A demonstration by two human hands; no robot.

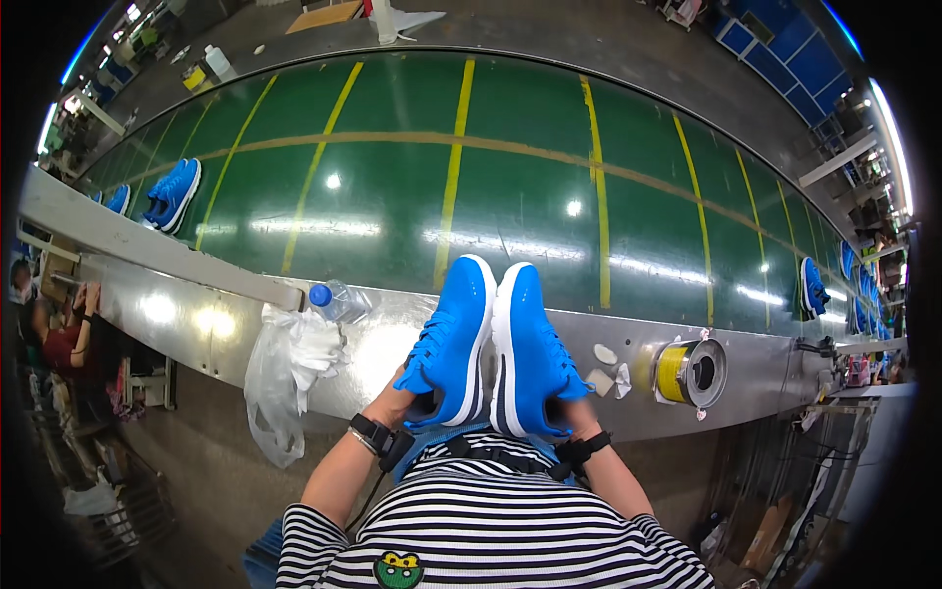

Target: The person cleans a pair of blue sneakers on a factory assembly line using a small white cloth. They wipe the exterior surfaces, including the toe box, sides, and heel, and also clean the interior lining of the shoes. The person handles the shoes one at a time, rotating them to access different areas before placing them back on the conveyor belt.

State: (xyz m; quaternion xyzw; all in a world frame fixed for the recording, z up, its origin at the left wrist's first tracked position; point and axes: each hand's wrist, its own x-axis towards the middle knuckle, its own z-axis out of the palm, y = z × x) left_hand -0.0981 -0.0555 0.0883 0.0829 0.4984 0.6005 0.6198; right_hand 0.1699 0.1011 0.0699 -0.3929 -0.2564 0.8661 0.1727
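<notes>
Two blue sneakers with white soles are held up side by side in front of my body, toes away from me and soles facing each other. My left hand (pixel 392 401) grips the heel end of the left sneaker (pixel 453 329). At the heel opening of the right sneaker (pixel 532 339), my right hand (pixel 581 416) holds on, slightly blurred. Most of the fingers are hidden by the shoes. The two soles nearly touch along their length.
Beyond the metal ledge (pixel 628 339) runs a green conveyor belt (pixel 530 206) with yellow cross lines. Blue sneakers (pixel 175 194) stand far left, more far right. A plastic bottle (pixel 339 301), a white plastic bag (pixel 270 383) and a yellow-banded can (pixel 690 373) flank me.
</notes>
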